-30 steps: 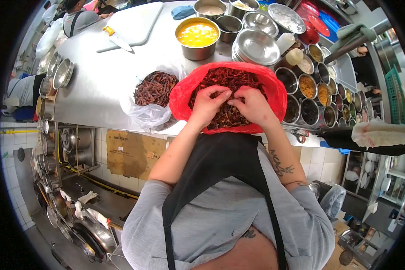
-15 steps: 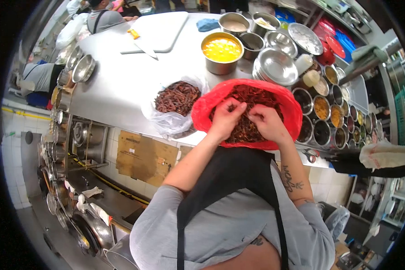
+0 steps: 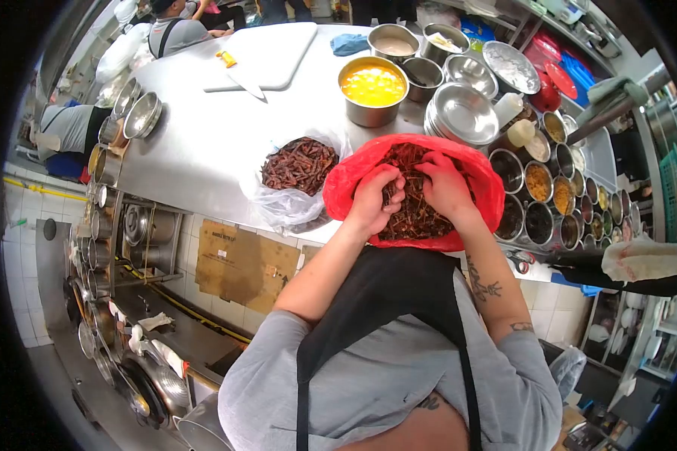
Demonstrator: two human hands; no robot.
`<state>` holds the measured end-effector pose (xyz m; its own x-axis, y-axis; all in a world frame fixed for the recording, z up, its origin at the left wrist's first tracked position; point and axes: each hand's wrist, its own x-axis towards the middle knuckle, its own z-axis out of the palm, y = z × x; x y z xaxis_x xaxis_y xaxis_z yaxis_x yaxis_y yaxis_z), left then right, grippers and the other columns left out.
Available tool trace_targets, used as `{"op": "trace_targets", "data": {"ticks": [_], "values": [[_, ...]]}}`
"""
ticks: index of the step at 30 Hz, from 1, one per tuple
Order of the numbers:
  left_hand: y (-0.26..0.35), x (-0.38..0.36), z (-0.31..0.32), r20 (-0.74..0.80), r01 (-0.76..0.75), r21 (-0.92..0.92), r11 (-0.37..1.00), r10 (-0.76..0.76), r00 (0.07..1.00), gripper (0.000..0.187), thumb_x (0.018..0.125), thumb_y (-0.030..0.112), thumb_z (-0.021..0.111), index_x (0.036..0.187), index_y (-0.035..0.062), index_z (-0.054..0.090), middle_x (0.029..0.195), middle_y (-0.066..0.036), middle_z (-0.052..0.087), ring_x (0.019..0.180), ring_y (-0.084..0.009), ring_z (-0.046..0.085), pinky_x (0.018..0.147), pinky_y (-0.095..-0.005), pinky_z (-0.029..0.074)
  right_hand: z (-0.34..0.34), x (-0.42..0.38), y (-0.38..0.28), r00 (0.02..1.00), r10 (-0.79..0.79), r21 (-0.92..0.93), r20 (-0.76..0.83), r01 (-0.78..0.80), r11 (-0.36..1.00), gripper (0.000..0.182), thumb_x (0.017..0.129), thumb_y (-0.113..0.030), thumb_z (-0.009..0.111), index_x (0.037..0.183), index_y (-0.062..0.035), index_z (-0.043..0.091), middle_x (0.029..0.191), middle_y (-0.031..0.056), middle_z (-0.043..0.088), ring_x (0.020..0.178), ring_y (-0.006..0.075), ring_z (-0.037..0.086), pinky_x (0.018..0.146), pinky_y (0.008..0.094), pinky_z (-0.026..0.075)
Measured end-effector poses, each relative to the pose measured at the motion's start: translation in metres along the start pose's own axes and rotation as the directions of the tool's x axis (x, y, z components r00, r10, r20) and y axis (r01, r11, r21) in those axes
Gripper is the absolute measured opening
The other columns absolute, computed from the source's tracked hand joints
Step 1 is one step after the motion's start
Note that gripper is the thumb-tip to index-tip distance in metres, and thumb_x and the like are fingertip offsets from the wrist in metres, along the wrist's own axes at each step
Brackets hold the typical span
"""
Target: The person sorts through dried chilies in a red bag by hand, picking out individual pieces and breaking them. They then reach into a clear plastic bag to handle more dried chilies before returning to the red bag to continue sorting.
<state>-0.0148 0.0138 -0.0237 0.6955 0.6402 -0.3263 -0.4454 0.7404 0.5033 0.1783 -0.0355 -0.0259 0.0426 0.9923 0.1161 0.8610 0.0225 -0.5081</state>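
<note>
A red plastic bag [image 3: 338, 189] stands wide with its rim rolled out, full of dark dried chilies [image 3: 414, 218]. Over its left half my left hand [image 3: 374, 201] is curled closed, with dark dried chilies showing between its fingers. My right hand [image 3: 445, 184] reaches over the right half, fingers bent and pressed together against the chilies; what they pinch is hidden. Left of the red bag, a clear plastic bag [image 3: 267, 207] holds more dried chilies [image 3: 299, 167], apart from both hands.
On the steel table [image 3: 195, 143] are a pot of yellow liquid [image 3: 372, 113], stacked steel bowls [image 3: 466, 113], and a white cutting board [image 3: 278, 56] with a knife [image 3: 246, 84]. Several ingredient containers [image 3: 538, 180] line the right side. A co-worker [image 3: 179, 34] is at the far left.
My right hand has moved up and away from my left hand, with its fingers lowered onto the chilies. My left hand has curled further and turned slightly, staying over the bag's left half.
</note>
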Motion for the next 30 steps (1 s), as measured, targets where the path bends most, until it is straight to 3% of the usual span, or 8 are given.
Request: {"op": "trace_targets", "data": {"ticks": [3,6,12,18,21,24,27,30], "values": [[0.000,0.002,-0.006,0.002,0.005,0.011,1.000,-0.005,1.000,0.009,0.099,0.020,0.052,0.094,0.0124,0.052,0.082,-0.002,0.052,0.062,-0.0104,0.045,0.045,-0.0204,0.029,-0.014,-0.003,-0.012,0.992,0.097,-0.059,0.086,-0.092,0.994,0.031,0.079,-0.005,0.061,0.109,-0.0052,0.069,0.119,0.0151,0.058,0.115,0.0364,0.055,0.098,0.0450,0.048],[-0.001,0.004,-0.009,0.007,0.011,0.001,1.000,-0.011,1.000,0.009,0.099,0.020,0.053,0.095,0.0125,0.053,0.082,-0.001,0.053,0.062,-0.0104,0.045,0.045,-0.0204,0.030,-0.002,-0.006,-0.004,0.998,-0.024,-0.037,-0.064,0.022,0.999,0.025,0.079,-0.008,0.064,0.104,-0.0073,0.069,0.118,0.0145,0.057,0.113,0.0364,0.056,0.095,0.0457,0.049],[-0.003,0.005,-0.004,0.011,0.009,0.022,1.000,-0.009,1.000,0.008,0.099,0.019,0.053,0.094,0.0125,0.053,0.082,-0.001,0.053,0.062,-0.0103,0.045,0.045,-0.0204,0.029,-0.006,-0.013,-0.001,0.993,0.106,-0.090,0.042,-0.102,0.991,0.027,0.082,-0.010,0.066,0.108,-0.0092,0.070,0.118,0.0159,0.058,0.110,0.0365,0.057,0.092,0.0452,0.049],[-0.004,0.001,0.002,-0.017,-0.042,0.163,0.986,0.045,0.999,0.009,0.098,0.019,0.059,0.094,0.0119,0.055,0.079,0.002,0.054,0.059,-0.0071,0.045,0.045,-0.0199,0.029,-0.009,-0.009,-0.007,0.967,0.090,0.145,-0.240,-0.056,0.988,0.019,0.084,-0.011,0.071,0.101,-0.0035,0.072,0.102,0.0135,0.066,0.096,0.0290,0.064,0.085,0.0378,0.051],[-0.011,0.004,0.003,-0.030,-0.099,0.308,0.946,0.114,0.993,0.009,0.099,0.019,0.060,0.095,0.0111,0.057,0.077,0.003,0.053,0.057,-0.0056,0.043,0.046,-0.0199,0.029,-0.018,-0.011,-0.025,0.961,0.250,0.527,-0.120,-0.152,0.836,0.018,0.086,-0.013,0.069,0.098,-0.0003,0.071,0.095,0.0172,0.069,0.089,0.0309,0.067,0.082,0.0377,0.052],[-0.012,0.006,0.002,-0.038,-0.133,0.396,0.909,0.161,0.986,0.011,0.101,0.021,0.059,0.097,0.0097,0.059,0.074,0.005,0.051,0.057,-0.0047,0.042,0.047,-0.0204,0.029,-0.039,-0.015,-0.039,0.953,0.260,0.481,0.153,-0.302,0.823,0.017,0.086,-0.011,0.069,0.098,0.0007,0.072,0.091,0.0152,0.071,0.083,0.0245,0.069,0.077,0.0331,0.052],[-0.010,0.006,0.003,-0.022,-0.083,0.446,0.891,0.103,0.994,0.014,0.101,0.022,0.058,0.100,0.0086,0.061,0.073,0.006,0.049,0.056,-0.0047,0.041,0.047,-0.0210,0.028,-0.028,-0.017,-0.029,0.998,0.065,0.526,0.001,-0.056,0.848,0.016,0.086,-0.010,0.070,0.098,0.0009,0.072,0.088,0.0139,0.072,0.082,0.0206,0.068,0.076,0.0320,0.051],[-0.016,0.009,-0.004,0.058,-0.013,0.399,0.917,-0.011,0.998,0.017,0.101,0.022,0.058,0.106,0.0072,0.065,0.070,0.006,0.049,0.055,-0.0051,0.040,0.047,-0.0212,0.028,-0.025,-0.017,-0.031,0.986,0.162,0.585,-0.042,-0.107,0.804,0.016,0.085,-0.009,0.070,0.096,0.0022,0.072,0.084,0.0126,0.071,0.082,0.0189,0.068,0.076,0.0312,0.051]]}}
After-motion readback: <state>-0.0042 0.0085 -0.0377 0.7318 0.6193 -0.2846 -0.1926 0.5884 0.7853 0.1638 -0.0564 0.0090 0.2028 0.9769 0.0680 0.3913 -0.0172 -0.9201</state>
